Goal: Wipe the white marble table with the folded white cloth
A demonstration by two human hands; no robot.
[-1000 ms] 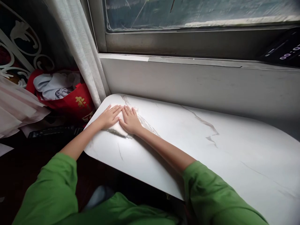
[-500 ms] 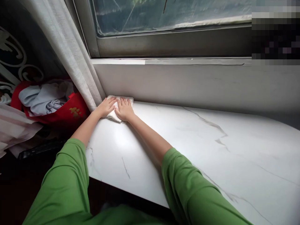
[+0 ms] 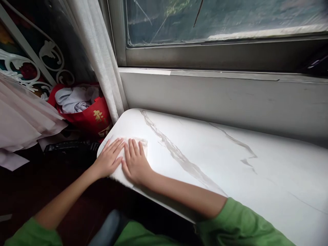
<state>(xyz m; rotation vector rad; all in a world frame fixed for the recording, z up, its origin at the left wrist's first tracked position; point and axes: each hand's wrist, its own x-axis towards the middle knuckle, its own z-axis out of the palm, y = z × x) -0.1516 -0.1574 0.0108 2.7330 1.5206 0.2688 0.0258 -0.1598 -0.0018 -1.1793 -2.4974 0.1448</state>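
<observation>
A thin white cloth (image 3: pixel 144 145) lies flat near the left end of a white tabletop with grey marble veins (image 3: pixel 230 171). My left hand (image 3: pixel 109 160) presses down on the cloth's left side, fingers stretched out and close together. Beside it, my right hand (image 3: pixel 136 163) rests flat on the cloth with its fingers slightly spread. Both palms cover much of the cloth, and its lower edge reaches the near edge of the tabletop.
Behind the table runs a pale wall below a window (image 3: pixel 217 20). A light curtain (image 3: pixel 102 51) hangs at the far left corner. Left of the table stands a red bag (image 3: pixel 87 118) holding pale clothes (image 3: pixel 74 99), with sheer pink fabric (image 3: pixel 28 112) nearby.
Both hands have pulled the cloth from the far left corner by the wall toward me, to the table's near edge. The view has shifted left.
</observation>
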